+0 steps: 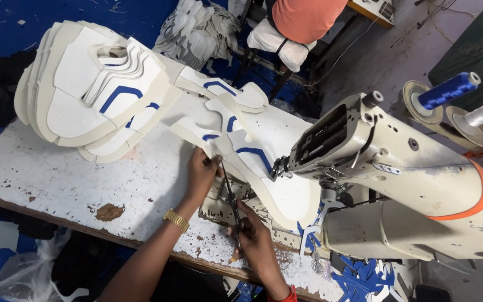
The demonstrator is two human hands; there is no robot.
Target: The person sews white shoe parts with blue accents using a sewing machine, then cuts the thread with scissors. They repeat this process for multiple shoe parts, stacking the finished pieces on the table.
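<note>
Leftmost, a stack of white shoe pieces (93, 92) sits on the worn white table (57, 179); the left hand (202, 173) pinches the edge of a white and blue piece (252, 156), the right hand (255, 237) is closed around thin scissors (231, 204) beside it, and the sewing machine (398, 179) stands right

No packages, labels, signs or screens in view.

We note bare forearms, no sleeves. The left hand (201, 173) carries a gold link watch (175, 220) at the wrist. The right hand (255, 237) shows a red band (284, 296) at six o'clock.
</note>
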